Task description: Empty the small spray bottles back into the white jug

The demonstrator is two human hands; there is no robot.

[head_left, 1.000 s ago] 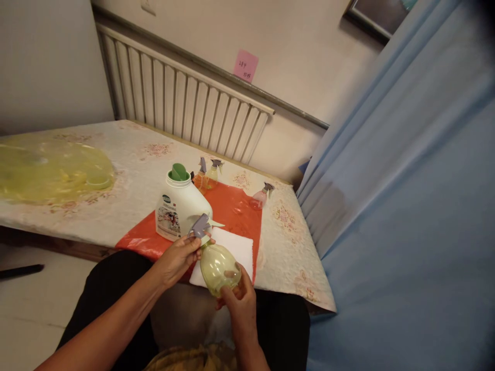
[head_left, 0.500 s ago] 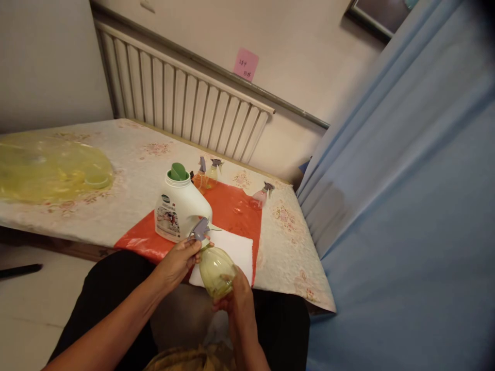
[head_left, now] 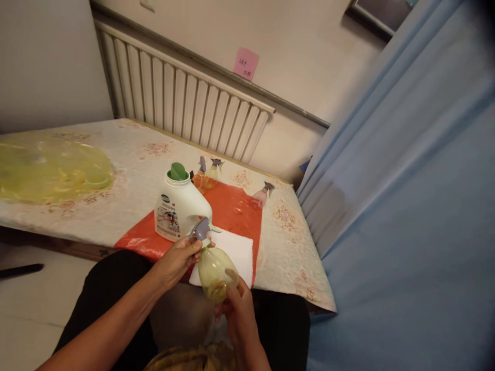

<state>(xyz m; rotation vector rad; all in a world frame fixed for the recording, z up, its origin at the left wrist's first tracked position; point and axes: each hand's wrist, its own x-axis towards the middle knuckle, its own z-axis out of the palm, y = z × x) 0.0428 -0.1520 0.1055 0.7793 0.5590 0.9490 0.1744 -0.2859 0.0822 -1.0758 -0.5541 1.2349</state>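
Observation:
A yellow-green see-through spray bottle [head_left: 217, 273] with a grey trigger head is tilted over my lap, its head up and to the left. My left hand [head_left: 181, 261] grips it at the neck, just under the trigger. At the bottle's lower right side, my right hand [head_left: 238, 305] has its fingers round the base, partly seen through the plastic. Just beyond the bottle lies a folded white cloth [head_left: 237, 252] on a red plastic sheet [head_left: 232, 211]. A big white jug [head_left: 180, 208] with a green scoop-like piece [head_left: 178, 171] in its mouth stands behind my left hand.
On the flower-patterned tablecloth [head_left: 286, 219] stand an orange [head_left: 200, 180], a yellowish [head_left: 212, 178] and a pink spray bottle [head_left: 260, 197]. A yellow plastic bag [head_left: 54, 167] lies on the left. A radiator [head_left: 185, 95] runs behind; a blue curtain [head_left: 386, 206] hangs at right.
My right hand has shifted slightly down and right along the bottle's base. The bottle has turned a little in my grip. My left hand stays at the neck.

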